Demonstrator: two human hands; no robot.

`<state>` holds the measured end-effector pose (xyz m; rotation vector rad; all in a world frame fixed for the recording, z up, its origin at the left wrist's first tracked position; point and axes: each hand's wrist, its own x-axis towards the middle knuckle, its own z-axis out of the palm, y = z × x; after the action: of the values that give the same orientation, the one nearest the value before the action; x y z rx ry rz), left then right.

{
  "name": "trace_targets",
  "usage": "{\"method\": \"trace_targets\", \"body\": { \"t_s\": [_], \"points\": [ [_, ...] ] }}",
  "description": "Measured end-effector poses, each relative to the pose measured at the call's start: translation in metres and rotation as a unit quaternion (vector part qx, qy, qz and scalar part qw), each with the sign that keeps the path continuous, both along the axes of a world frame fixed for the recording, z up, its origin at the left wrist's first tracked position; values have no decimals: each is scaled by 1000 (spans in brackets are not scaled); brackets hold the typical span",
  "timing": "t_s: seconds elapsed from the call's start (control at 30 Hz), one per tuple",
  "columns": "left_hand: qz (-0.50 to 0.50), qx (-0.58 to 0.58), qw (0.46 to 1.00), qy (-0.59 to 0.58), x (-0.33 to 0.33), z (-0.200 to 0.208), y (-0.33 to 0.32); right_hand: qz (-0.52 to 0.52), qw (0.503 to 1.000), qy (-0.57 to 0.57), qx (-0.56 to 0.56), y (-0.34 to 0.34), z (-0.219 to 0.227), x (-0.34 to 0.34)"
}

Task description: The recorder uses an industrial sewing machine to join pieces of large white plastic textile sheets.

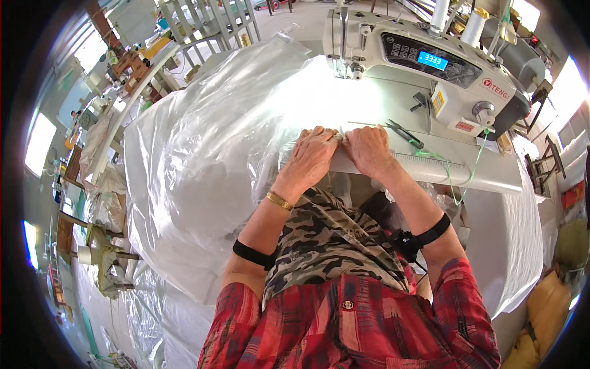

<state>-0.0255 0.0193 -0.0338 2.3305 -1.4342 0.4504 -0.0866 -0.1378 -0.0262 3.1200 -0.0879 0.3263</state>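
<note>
Across the left part of the table (501,175), a large piece of clear plastic sheeting (196,147) is spread and left hanging over the left and near edges. Toward the far right corner stands a white sewing machine (369,44), its lamp lit. At the middle of the near edge, the left hand (314,150) and right hand (367,149) are closed, fingertips nearly meeting; the sheeting's edge appears to be pinched there, though the exact fold is hidden by the fingers. Along the near edge, right of the hands, runs a ruler scale (433,166), with dark thread snips (405,134) lying just beyond it and green thread (480,149) trailing over it. The sheeting should prove light, limp and slippery, easily creased or torn; it is best taken flat at the edge, pinched at two close points.
</note>
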Motion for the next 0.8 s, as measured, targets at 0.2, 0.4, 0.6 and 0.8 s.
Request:
{"method": "trace_targets", "body": {
  "t_s": [0.2,0.4,0.6,0.8],
  "points": [
    [-30,-32,999,17,7,-6,3,14,997,-79,-17,6,-15,-20],
    [-43,-90,993,62,10,-3,-2,136,954,-207,-167,2,-10,-29],
    [-55,-19,998,14,13,0,3,103,992,54,-45,-5,24,-24],
    [-94,-32,995,17,13,2,4,125,982,-133,56,-26,9,3]
  ]
}}
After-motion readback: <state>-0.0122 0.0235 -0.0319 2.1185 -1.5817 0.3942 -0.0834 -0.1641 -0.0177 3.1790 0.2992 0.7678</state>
